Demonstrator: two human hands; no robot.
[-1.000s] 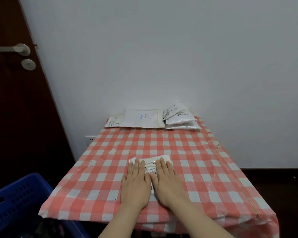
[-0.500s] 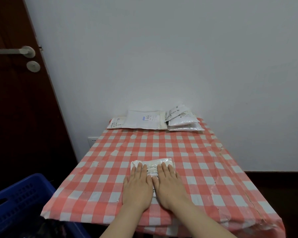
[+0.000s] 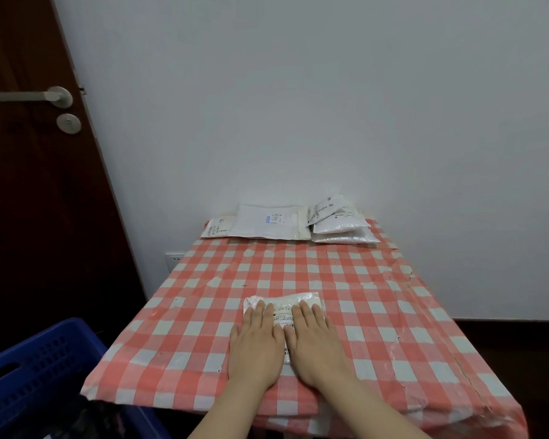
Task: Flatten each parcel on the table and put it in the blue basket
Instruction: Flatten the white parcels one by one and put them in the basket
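Here hands (image 3: 286,346) flat on parcel (image 3: 282,304), upright.

Two hands, the left hand (image 3: 255,350) and the right hand (image 3: 314,346), lay on one parcel (image 3: 282,307). One bench (image 3: 377,312) stood beside one blue basket (image 3: 42,375). At the far edge lay two flat parcels (image 3: 267,224) and a stack of parcels (image 3: 339,224), three as far as could be told.

place: room in a home | evidence: dark wooden door (image 3: 29,185) with a lever handle (image 3: 29,96) left of the table (image 3: 377,312) | table under a red-and-white checked cloth, pushed against a plain white wall (image 3: 298,90) | wall socket (image 3: 173,259) low beside the table's far left corner
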